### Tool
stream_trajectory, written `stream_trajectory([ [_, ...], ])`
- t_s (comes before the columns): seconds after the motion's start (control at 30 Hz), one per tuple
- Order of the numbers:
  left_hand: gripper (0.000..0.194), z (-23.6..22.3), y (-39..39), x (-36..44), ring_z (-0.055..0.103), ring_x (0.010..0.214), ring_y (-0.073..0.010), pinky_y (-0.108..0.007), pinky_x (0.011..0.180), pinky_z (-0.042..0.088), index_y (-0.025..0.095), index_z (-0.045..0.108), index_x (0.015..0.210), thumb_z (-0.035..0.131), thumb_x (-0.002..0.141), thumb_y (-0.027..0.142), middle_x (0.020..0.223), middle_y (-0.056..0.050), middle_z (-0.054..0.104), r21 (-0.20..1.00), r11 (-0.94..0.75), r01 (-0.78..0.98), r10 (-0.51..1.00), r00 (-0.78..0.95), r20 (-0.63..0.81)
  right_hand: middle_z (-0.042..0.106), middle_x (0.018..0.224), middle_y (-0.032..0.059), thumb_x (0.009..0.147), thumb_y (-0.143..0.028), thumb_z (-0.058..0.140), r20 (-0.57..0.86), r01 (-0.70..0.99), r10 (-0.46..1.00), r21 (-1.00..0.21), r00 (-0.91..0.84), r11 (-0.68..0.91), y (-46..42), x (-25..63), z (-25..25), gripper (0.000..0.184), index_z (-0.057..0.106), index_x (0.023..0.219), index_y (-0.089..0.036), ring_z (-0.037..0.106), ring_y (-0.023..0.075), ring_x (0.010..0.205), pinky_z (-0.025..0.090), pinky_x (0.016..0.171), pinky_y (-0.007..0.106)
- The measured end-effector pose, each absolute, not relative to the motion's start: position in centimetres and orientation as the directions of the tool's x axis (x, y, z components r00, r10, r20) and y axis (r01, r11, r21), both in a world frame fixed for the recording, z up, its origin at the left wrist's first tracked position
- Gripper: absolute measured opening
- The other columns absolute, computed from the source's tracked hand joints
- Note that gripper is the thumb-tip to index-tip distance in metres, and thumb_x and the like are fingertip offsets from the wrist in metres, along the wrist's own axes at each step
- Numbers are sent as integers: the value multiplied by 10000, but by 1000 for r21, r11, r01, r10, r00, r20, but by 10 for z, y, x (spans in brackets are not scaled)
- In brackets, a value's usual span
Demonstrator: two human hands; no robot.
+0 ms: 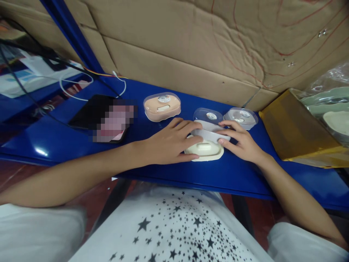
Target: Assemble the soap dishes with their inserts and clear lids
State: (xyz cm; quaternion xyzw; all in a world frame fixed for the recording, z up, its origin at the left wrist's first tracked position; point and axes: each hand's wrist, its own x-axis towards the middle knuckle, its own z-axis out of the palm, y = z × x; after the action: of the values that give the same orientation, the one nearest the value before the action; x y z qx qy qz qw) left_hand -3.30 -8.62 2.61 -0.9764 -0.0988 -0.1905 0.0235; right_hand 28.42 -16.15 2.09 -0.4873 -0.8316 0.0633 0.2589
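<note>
Both hands are at a pale grey-white oval dish [211, 135], tilted on its side. My left hand [178, 142] grips its left end with the upper fingers, while a lower digit rests along a cream oval dish [204, 150] with a raised middle, lying on the table just in front. My right hand [241, 141] pinches the grey-white dish at its right end. Directly behind it lies a clear plastic lid [203, 114] with a round label. A clear-lidded oval box [241, 118] stands behind my right hand. A peach box [163, 108] with a clear labelled lid stands to the left.
A taped cardboard box [294, 127] at the right holds pale green and cream pieces in plastic. Left on the blue table [160, 173] are a black flat object [89, 111], a phone [121, 136] with a blurred screen, and cables. Cardboard sheeting [163, 40] lines the back.
</note>
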Motion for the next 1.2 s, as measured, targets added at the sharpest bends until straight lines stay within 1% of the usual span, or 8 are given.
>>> stream_trajectory([
  [0.17,330,22,-85,-32,502,1479,-401,-594,1198,386,226,702,1375,662,1077,363,1656,-214,479,11,-993,115,113,957,267,626,1522,136,1075,-528,608,335,819,841,-255,-424,514,-156,289,12,414,739,1404,-312,605,356,1425,488,1215,636],
  [0.23,289,20,-83,-33,534,1462,-383,-573,1193,392,256,736,1346,668,1074,326,1628,-188,534,52,-995,84,95,962,256,627,1536,129,1084,-528,583,336,837,846,-226,-414,499,-154,291,10,425,723,1431,-326,599,365,1431,481,1212,656],
  [0.4,230,19,-83,-35,670,1298,-306,-468,1140,452,265,785,1248,723,1037,331,1398,-124,721,185,-981,-55,-8,968,249,613,1574,135,1093,-537,553,328,856,850,-183,-411,484,-151,294,10,449,705,1461,-327,575,382,1464,461,1217,680],
  [0.5,194,23,-85,-36,671,1305,-281,-440,1146,458,240,775,1202,717,1020,276,1345,-107,745,224,-972,-76,-20,970,240,598,1601,135,1102,-516,547,322,847,843,-175,-432,501,-151,295,9,458,677,1496,-322,565,371,1479,448,1233,673],
  [0.7,233,28,-86,-38,668,1332,-287,-431,1138,476,250,775,1144,753,925,173,1348,-88,748,279,-957,-78,-11,972,235,553,1658,97,1103,-498,553,298,841,844,-183,-445,508,-149,297,2,456,642,1531,-371,523,354,1532,424,1265,680],
  [0.97,248,21,-87,-38,694,1251,-266,-412,1140,491,239,740,1165,718,935,150,1403,-81,728,287,-956,-50,14,976,217,476,1728,97,1111,-464,545,276,819,834,-203,-478,537,-151,296,1,475,595,1575,-372,451,354,1594,399,1284,684],
  [1.1,222,21,-87,-37,650,1346,-287,-441,1184,465,233,743,1201,727,980,221,1482,-110,682,283,-958,-41,18,979,204,457,1741,102,1117,-462,533,267,820,834,-197,-482,537,-151,296,2,479,585,1583,-363,443,351,1601,392,1290,677],
  [1.2,423,20,-86,-36,522,1510,-347,-519,1225,411,263,680,1407,755,1013,398,1652,-154,534,254,-967,-6,46,979,197,426,1761,91,1107,-499,545,265,838,845,-177,-464,516,-152,297,1,496,573,1589,-384,397,371,1629,346,1303,704],
])
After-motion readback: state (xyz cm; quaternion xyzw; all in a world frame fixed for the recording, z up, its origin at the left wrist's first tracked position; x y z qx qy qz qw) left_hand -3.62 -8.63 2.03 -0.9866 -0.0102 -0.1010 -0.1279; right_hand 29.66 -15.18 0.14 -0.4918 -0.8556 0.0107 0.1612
